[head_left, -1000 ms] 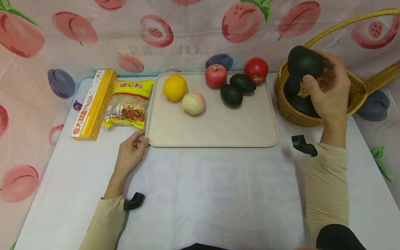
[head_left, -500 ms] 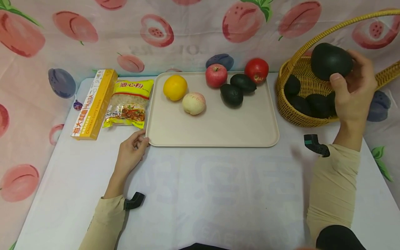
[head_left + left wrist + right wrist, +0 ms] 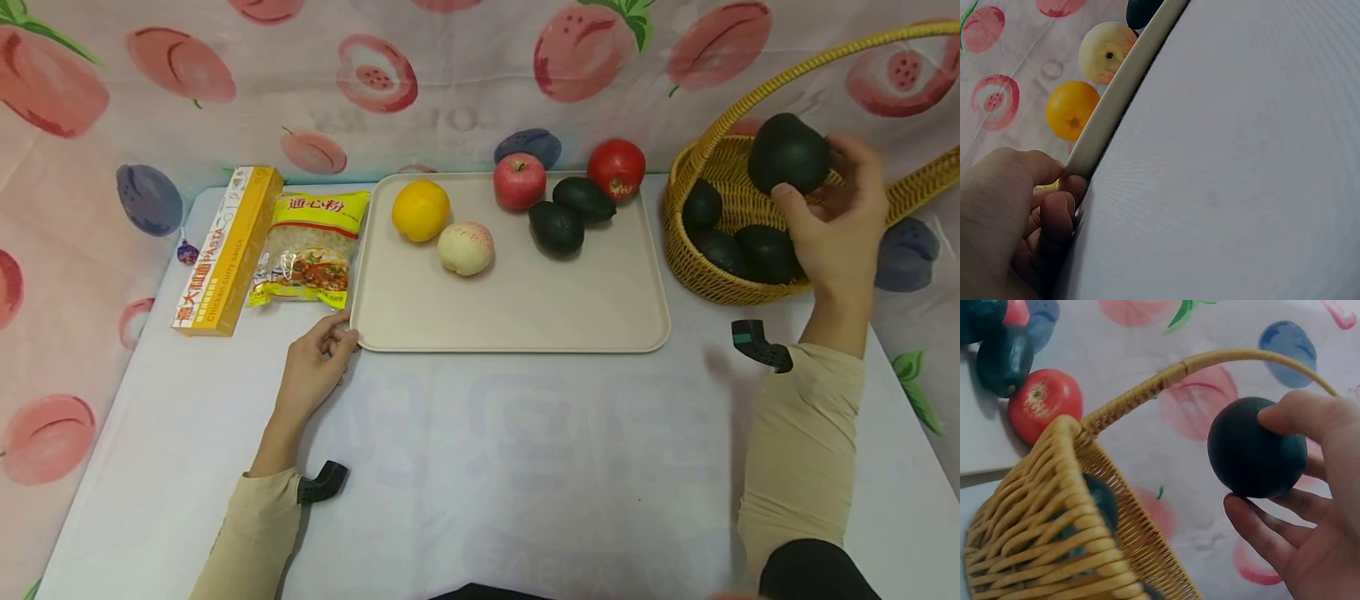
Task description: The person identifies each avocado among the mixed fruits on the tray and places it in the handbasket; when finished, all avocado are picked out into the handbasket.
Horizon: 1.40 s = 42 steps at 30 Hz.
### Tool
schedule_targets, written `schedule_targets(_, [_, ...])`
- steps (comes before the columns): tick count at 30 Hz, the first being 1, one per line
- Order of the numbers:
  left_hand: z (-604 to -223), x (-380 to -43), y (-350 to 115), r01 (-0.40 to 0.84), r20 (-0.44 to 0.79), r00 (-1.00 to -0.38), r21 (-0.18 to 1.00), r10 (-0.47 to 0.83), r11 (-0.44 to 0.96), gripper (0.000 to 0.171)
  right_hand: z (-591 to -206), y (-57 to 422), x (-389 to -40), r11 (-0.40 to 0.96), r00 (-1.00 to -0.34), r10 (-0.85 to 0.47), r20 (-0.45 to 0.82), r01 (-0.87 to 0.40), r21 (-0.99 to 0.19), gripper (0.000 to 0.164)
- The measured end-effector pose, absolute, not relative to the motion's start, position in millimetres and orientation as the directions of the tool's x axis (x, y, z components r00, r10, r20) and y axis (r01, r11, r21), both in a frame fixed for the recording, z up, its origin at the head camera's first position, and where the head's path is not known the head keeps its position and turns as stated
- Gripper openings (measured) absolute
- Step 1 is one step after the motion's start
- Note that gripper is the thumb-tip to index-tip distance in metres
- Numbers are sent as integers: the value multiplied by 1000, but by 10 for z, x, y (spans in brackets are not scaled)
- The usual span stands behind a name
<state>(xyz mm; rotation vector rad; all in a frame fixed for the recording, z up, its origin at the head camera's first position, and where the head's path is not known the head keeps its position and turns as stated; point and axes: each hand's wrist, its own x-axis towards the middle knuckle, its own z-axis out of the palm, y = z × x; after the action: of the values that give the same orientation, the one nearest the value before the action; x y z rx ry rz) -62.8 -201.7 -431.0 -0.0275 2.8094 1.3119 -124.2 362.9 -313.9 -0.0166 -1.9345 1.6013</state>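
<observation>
My right hand (image 3: 843,217) holds a dark green avocado (image 3: 787,154) between thumb and fingers, up over the wicker basket (image 3: 705,279). In the right wrist view the avocado (image 3: 1254,450) shows its rounded end, with the basket's handle (image 3: 1191,365) behind it. Several more dark avocados (image 3: 765,250) lie inside the basket. My left hand (image 3: 318,358) pinches the front left corner of the beige tray (image 3: 510,321). Seen from the left wrist, the thumb and fingers (image 3: 1057,212) meet at the end of the tray's rim (image 3: 1110,106).
On the tray sit an orange (image 3: 420,211), a peach (image 3: 465,248), an apple (image 3: 519,182), a red pomegranate-like fruit (image 3: 617,169) and two avocados (image 3: 557,230). Left of it lie a macaroni bag (image 3: 309,250) and a yellow pasta box (image 3: 227,250). A printed cloth hangs behind.
My right hand has carried the avocado rightward over the basket, then slightly back left and lower, with the avocado turned. The left hand and tray stay put.
</observation>
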Motion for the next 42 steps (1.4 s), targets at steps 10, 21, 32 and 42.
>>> schedule_targets(10, [-4315, -636, -2017, -33, -42, -999, 760, -2, 649, 42, -3238, 3726, -1340, 404, -857, 454, 243, -45, -913, 65])
schedule_targets(21, [-4306, -635, -2015, -36, -40, -999, 765, -9, 643, 42, -3402, 3856, -1504, 547, -913, 387, 129, 115, -829, 67])
schedule_targets(32, [-4296, -639, -2004, -40, -45, -999, 761, -9, 648, 41, -3526, 3976, -1581, 523, -892, 452, 22, 244, -817, 65])
schedule_targets(42, [-4299, -637, -2005, -50, -51, -999, 753, -17, 656, 41, -3570, 4034, -1639, 594, -907, 421, -33, 303, -745, 66])
